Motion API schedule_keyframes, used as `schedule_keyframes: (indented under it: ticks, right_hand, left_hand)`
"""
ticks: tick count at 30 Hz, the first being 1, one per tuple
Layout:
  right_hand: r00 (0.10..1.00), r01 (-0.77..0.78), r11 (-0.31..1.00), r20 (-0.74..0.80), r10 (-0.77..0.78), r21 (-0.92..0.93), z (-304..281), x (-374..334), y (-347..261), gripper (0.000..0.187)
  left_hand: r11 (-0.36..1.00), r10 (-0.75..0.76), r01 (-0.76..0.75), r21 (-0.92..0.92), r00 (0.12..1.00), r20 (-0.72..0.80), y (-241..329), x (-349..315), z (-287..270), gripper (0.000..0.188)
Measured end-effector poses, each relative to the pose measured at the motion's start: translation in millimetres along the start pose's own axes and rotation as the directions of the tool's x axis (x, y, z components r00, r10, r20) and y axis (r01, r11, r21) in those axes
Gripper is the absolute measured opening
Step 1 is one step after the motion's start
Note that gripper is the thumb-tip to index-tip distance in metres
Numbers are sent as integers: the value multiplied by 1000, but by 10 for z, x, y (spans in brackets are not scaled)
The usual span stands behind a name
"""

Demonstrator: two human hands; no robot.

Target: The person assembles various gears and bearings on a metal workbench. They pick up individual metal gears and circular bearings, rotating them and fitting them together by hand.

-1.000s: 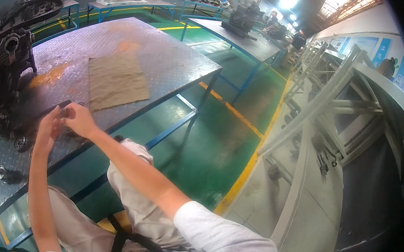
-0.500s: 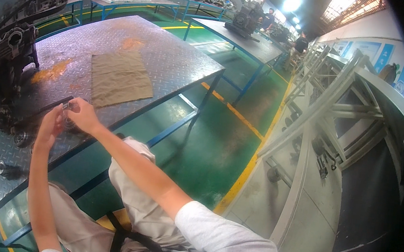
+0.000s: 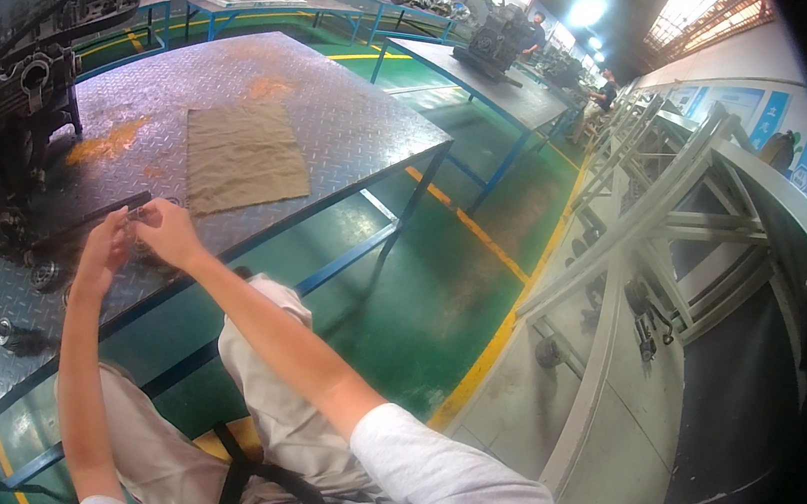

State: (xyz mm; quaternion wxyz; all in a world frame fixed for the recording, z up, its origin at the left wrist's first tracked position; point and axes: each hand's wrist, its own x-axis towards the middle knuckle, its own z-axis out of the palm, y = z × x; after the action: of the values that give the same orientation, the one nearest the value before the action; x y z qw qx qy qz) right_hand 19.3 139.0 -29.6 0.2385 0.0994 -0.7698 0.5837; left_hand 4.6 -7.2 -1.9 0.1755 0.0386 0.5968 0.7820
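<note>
Left hand [image 3: 104,251] and right hand [image 3: 168,231] regroup their fingers by the near-left corner of the brown cloth [image 3: 245,160].
The fingertips now meet differently around a small part [image 3: 135,213], too blurred to identify. To the cloth's left, more of a dark bar [image 3: 131,201] shows past the fingers than a second ago. Far beyond the cloth and to its right, a person [image 3: 536,35] in dark clothing comes into clearer sight.

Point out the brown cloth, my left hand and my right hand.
Brown cloth [image 3: 248,159], head view: middle of its fabric.
Left hand [image 3: 103,252], head view: the hand's middle.
Right hand [image 3: 168,232], head view: the hand's back.
</note>
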Motion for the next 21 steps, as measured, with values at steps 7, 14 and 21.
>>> schedule_keyframes:
  ticks: [7,14,21]
  right_hand:
    - [1000,-1,999,-15,2,35,17,-49,-37,31]
    - [999,4,999,33,-3,-41,-14,-16,36,31]
    - [999,-35,994,16,36,-99,4,-65,-34,33]
  left_hand:
    - [999,-11,11,-36,1000,-17,1,-13,29,24]
    - [1000,6,-6,4,1000,-11,34,-54,83,24]
    - [999,0,4,37,994,-114,14,-28,65,22]
